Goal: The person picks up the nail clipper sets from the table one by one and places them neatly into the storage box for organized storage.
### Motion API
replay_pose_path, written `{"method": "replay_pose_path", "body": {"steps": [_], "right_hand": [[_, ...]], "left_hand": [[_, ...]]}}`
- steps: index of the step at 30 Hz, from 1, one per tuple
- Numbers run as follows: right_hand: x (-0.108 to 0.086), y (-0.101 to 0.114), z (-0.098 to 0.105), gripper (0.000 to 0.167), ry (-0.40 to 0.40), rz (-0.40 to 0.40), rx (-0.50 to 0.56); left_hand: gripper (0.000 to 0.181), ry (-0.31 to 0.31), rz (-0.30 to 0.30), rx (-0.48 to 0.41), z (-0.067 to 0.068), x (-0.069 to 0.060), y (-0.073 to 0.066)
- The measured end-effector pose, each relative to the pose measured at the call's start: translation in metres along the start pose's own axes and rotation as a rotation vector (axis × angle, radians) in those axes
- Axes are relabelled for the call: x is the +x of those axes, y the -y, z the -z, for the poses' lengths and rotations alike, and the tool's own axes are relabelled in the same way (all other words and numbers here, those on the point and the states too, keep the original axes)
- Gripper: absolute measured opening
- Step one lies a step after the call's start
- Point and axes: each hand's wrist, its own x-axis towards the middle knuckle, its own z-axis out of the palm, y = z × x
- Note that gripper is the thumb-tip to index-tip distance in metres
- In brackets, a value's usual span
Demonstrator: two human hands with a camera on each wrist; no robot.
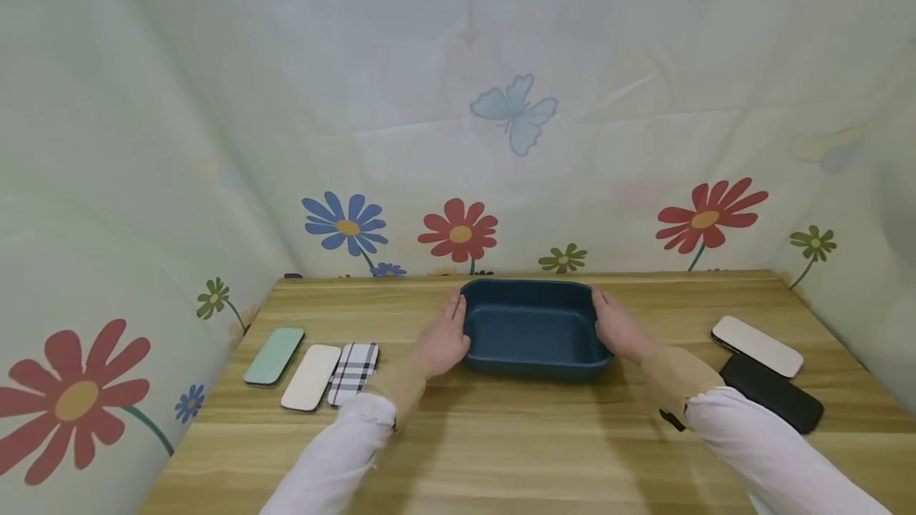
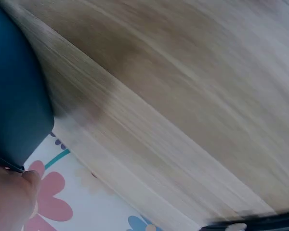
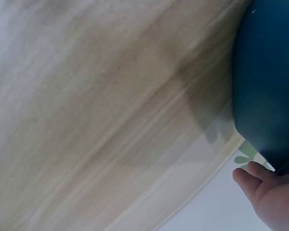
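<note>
A dark blue rectangular dish [image 1: 531, 328] with rounded corners is held at the middle of the wooden table, its inside bare. At its left end my left hand [image 1: 445, 338] grips the rim, fingers along the outer side. My right hand [image 1: 621, 328] grips the opposite end in the same way. The left wrist view has the dish's outer wall [image 2: 17, 91] at the left edge, with part of the hand below it. In the right wrist view the wall [image 3: 269, 91] is at the right edge, fingertips by the rim. Whether the dish touches the table is unclear.
On the left of the table [image 1: 529, 451] lie a mint green flat case [image 1: 275, 356], a white one [image 1: 311, 377] and a plaid one [image 1: 354, 373]. To the right, a white case [image 1: 758, 346] touches a black one [image 1: 771, 392]. Flower-patterned cloth [image 1: 587, 181] hangs behind.
</note>
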Motion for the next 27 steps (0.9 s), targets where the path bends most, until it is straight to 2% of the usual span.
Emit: {"method": "replay_pose_path", "body": {"steps": [3,6,14,21,27], "right_hand": [[-0.001,0.002,0.001,0.052,0.01,0.007,0.012],[-0.002,0.004,0.002,0.051,0.016,0.017,0.01],[-0.003,0.004,0.0,0.051,0.029,0.035,-0.006],[-0.009,0.005,-0.003,0.05,0.015,0.075,-0.021],[-0.017,0.007,-0.005,0.052,0.022,0.092,-0.013]], "left_hand": [[0.065,0.059,0.051,-0.114,0.003,-0.002,0.002],[0.068,0.089,0.077,-0.151,0.007,-0.005,0.002],[0.071,0.112,0.089,-0.109,0.014,-0.012,-0.002],[0.071,0.091,0.051,-0.053,0.013,-0.02,-0.002],[0.072,0.128,0.072,-0.096,0.014,-0.029,-0.006]]}}
